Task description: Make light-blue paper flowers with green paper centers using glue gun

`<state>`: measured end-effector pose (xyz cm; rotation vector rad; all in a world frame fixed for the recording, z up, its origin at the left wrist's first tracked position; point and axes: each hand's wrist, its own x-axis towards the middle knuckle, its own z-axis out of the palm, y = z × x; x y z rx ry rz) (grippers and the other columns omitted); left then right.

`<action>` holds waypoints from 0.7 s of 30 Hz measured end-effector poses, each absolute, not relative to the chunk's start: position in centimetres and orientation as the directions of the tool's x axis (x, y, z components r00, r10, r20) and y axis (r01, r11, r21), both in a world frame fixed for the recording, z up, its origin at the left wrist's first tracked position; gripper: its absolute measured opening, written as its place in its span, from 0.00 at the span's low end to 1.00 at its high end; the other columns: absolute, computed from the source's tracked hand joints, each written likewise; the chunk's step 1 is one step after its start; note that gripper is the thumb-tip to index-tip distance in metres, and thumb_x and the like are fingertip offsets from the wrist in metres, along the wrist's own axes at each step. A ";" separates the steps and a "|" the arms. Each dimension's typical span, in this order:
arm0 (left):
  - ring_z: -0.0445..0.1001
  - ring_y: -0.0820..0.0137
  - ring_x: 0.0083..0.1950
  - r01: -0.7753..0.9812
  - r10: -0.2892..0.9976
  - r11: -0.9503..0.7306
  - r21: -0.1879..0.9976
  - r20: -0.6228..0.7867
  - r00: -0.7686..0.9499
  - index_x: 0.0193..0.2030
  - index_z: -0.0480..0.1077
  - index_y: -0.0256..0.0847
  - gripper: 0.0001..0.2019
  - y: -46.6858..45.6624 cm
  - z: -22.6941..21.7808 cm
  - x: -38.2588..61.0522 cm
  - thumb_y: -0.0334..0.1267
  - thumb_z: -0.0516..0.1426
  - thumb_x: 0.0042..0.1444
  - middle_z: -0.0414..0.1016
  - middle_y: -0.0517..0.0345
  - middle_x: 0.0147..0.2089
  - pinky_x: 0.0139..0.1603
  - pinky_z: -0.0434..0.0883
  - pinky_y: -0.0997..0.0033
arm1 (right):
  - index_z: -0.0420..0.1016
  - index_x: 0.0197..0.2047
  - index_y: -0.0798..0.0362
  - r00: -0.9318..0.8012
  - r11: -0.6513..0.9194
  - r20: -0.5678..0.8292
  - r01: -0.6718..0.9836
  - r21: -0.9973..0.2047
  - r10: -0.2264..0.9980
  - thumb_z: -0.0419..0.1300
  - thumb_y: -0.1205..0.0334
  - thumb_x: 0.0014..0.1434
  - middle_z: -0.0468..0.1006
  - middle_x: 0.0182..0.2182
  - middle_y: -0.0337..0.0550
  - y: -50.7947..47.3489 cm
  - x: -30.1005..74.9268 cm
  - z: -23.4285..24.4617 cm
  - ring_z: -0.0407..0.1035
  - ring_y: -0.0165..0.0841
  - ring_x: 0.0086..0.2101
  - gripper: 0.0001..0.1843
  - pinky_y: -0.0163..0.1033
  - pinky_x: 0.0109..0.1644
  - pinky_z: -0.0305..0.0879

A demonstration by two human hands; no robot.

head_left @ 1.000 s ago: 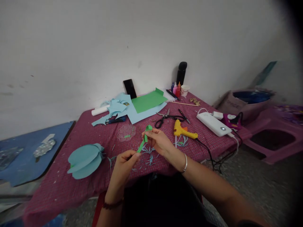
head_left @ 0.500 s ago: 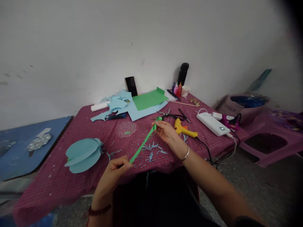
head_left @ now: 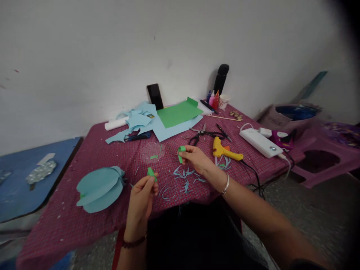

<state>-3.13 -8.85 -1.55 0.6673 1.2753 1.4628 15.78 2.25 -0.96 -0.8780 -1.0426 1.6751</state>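
Observation:
My left hand (head_left: 143, 192) is closed, thumb against fingers, on a short green paper piece (head_left: 151, 173) that sticks up from its fingertips. Up and to the right, my right hand (head_left: 197, 159) pinches a bent green paper strip (head_left: 180, 150). No green paper spans the gap between the hands. Beneath them lie thin light-blue paper shreds (head_left: 184, 176). A light-blue paper shape (head_left: 99, 187) made of layered rounded pieces rests left of my left hand. Scissors (head_left: 203, 132) lie open beyond my right hand, and a yellow glue gun (head_left: 225, 150) is to its right.
At the back, a green sheet (head_left: 180, 113) lies on light-blue paper (head_left: 171, 131), near a phone (head_left: 155, 96) leaning on the wall. A white power bank (head_left: 260, 142) with cables sits at the right edge, beside a pink stool (head_left: 312, 157). Small bottles (head_left: 215, 100) and a paper cup (head_left: 224, 101) stand behind.
The long green strip stretched between my hands no longer spans them; each hand now holds a short green portion. My left hand has risen and moved slightly right. The view has shifted a little.

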 end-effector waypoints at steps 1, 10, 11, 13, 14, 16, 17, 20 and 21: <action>0.65 0.78 0.22 -0.332 0.928 0.139 0.933 -0.240 -0.284 0.31 0.77 0.35 0.16 -8.9 -1.6 -2.7 0.44 0.69 0.38 0.71 0.61 0.20 0.23 0.62 0.79 | 0.71 0.22 0.54 -0.317 -0.208 -0.097 -0.336 -0.919 0.943 0.72 0.59 0.41 0.70 0.15 0.31 1.2 15.5 -1.0 0.61 0.24 0.17 0.14 0.31 0.23 0.56; 0.69 0.75 0.22 -0.272 0.950 0.224 0.936 -0.272 -0.154 0.24 0.74 0.35 0.13 -10.4 -1.8 0.0 0.45 0.66 0.42 0.74 0.57 0.21 0.24 0.66 0.75 | 0.72 0.26 0.52 -0.343 -0.185 -0.048 -0.380 -0.907 0.938 0.72 0.59 0.43 0.71 0.20 0.32 -5.5 13.6 -1.3 0.62 0.25 0.22 0.12 0.33 0.28 0.59; 0.69 0.75 0.21 -0.267 0.952 0.225 0.937 -0.270 -0.146 0.23 0.74 0.35 0.13 -10.4 -1.7 0.2 0.45 0.66 0.42 0.73 0.57 0.20 0.23 0.65 0.75 | 0.73 0.26 0.52 -0.334 -0.160 -0.026 -0.379 -0.911 0.942 0.71 0.59 0.44 0.72 0.21 0.32 -5.6 13.5 -1.3 0.63 0.26 0.22 0.11 0.34 0.29 0.59; 0.69 0.74 0.21 -0.261 0.954 0.227 0.938 -0.269 -0.136 0.23 0.73 0.35 0.13 -10.3 -1.6 0.4 0.44 0.65 0.42 0.73 0.58 0.20 0.23 0.65 0.75 | 0.73 0.27 0.51 -0.333 -0.129 0.004 -0.377 -0.917 0.943 0.71 0.59 0.45 0.72 0.22 0.32 -5.7 13.4 -1.4 0.64 0.26 0.23 0.11 0.34 0.29 0.60; 0.69 0.74 0.21 -0.259 0.954 0.229 0.938 -0.270 -0.133 0.23 0.73 0.36 0.13 -10.3 -1.6 0.4 0.44 0.65 0.42 0.73 0.58 0.19 0.22 0.65 0.75 | 0.72 0.28 0.51 -0.348 -0.126 0.014 -0.378 -0.917 0.938 0.71 0.58 0.46 0.73 0.22 0.32 -5.7 13.4 -1.4 0.64 0.27 0.23 0.12 0.34 0.29 0.61; 0.69 0.74 0.21 -0.257 0.952 0.236 0.937 -0.276 -0.130 0.22 0.72 0.36 0.12 -10.2 -1.7 0.4 0.44 0.64 0.42 0.72 0.58 0.19 0.22 0.64 0.75 | 0.71 0.30 0.50 -0.385 -0.130 0.026 -0.372 -0.919 0.922 0.70 0.57 0.47 0.72 0.22 0.32 -5.6 13.3 -1.6 0.65 0.27 0.22 0.12 0.35 0.28 0.61; 0.68 0.74 0.21 -0.256 0.952 0.240 0.936 -0.279 -0.128 0.22 0.72 0.36 0.12 -10.2 -1.7 0.4 0.44 0.64 0.42 0.72 0.58 0.19 0.22 0.64 0.75 | 0.71 0.31 0.50 -0.400 -0.130 0.029 -0.366 -0.921 0.916 0.70 0.57 0.47 0.73 0.22 0.32 -5.6 13.3 -1.7 0.65 0.27 0.21 0.12 0.35 0.27 0.62; 0.68 0.74 0.21 -0.253 0.950 0.255 0.933 -0.291 -0.115 0.21 0.71 0.36 0.11 -10.3 -1.8 0.3 0.43 0.62 0.43 0.73 0.57 0.19 0.22 0.64 0.75 | 0.72 0.33 0.50 -0.409 -0.114 0.034 -0.331 -0.937 0.912 0.69 0.58 0.48 0.73 0.24 0.32 -5.6 13.2 -1.9 0.66 0.27 0.22 0.11 0.35 0.28 0.62; 0.68 0.74 0.21 -0.251 0.950 0.259 0.932 -0.294 -0.110 0.21 0.71 0.36 0.11 -10.3 -1.8 0.2 0.42 0.62 0.43 0.73 0.57 0.19 0.22 0.64 0.75 | 0.72 0.34 0.49 -0.410 -0.107 0.036 -0.320 -0.941 0.911 0.68 0.59 0.49 0.73 0.24 0.33 -5.6 13.2 -1.9 0.66 0.27 0.23 0.11 0.35 0.28 0.62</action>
